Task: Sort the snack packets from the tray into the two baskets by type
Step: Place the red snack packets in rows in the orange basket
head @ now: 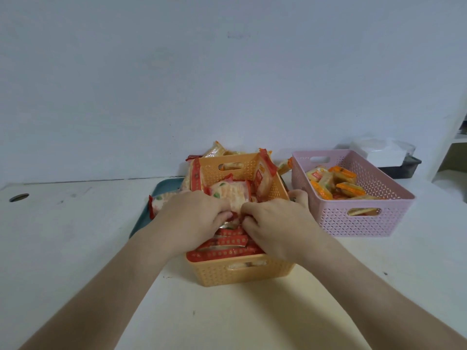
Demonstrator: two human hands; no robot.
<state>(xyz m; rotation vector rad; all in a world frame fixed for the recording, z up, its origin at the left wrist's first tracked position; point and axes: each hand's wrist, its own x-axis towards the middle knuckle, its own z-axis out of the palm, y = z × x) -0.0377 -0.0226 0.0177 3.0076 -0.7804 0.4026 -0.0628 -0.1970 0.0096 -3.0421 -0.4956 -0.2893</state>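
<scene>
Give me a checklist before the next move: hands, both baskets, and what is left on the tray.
1. Hands free: cannot tell. The left hand and the right hand curl their fingers among the red-edged packets in the orange basket; no grip shows.
2. Room in orange basket: not ok. It is heaped, and an upright packet rises above the far rim.
3. Room in pink basket: ok. The orange-edged packets lie below its rim.
4. Tray emptied: not ok. A loose packet lies left of the orange basket, more behind it.
5. Types kept apart: ok, as far as visible.
</scene>
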